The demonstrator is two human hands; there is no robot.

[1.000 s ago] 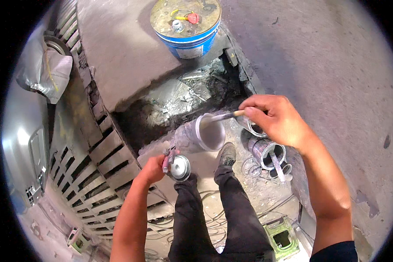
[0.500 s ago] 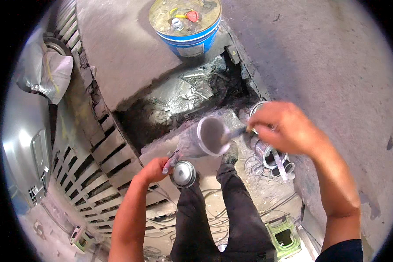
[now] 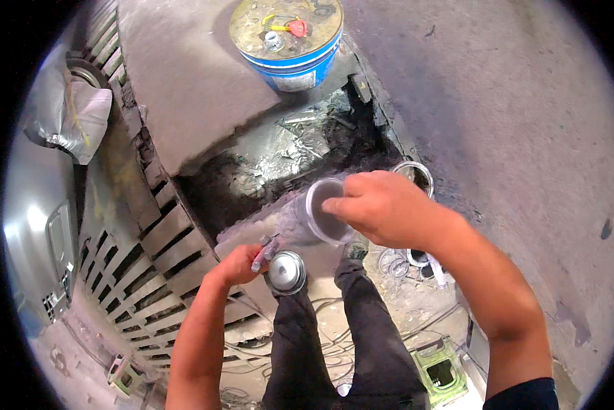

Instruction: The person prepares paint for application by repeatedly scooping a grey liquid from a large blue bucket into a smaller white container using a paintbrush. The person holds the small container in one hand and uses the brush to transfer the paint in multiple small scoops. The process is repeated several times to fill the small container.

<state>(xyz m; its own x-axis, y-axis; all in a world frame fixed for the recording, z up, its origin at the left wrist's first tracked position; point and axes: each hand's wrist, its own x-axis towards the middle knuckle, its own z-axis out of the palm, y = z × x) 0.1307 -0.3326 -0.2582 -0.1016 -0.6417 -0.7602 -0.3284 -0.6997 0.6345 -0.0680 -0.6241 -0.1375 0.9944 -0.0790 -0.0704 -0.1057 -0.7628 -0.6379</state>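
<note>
My left hand (image 3: 242, 265) is closed around the paint-spattered handle of a spray gun (image 3: 264, 253). Beside its fingers, over my left shoe, is a round silver metal lid or cup (image 3: 287, 272); how it is held I cannot tell. A translucent, grey-stained plastic cup (image 3: 312, 213) tilts in front of me, its wide mouth facing up and to the right; its join to the gun is unclear. My right hand (image 3: 372, 208) is closed at the cup's mouth, fingers over the rim. The brush that it grips is hidden behind the fingers and inside the cup.
Ahead lies a pit (image 3: 286, 147) with crumpled silvery sheeting. A blue drum (image 3: 290, 65) stands beyond it. Open tins (image 3: 423, 179) and cups are beside my right shoe. Slotted floor grating (image 3: 150, 273) and a silver car panel (image 3: 40, 225) lie left. Hoses and a green stool (image 3: 440, 372) are behind.
My right hand has moved left from beside the cup to its mouth, carrying the brush inside. My left hand stays nearly in place. The open tin on the right is more exposed now.
</note>
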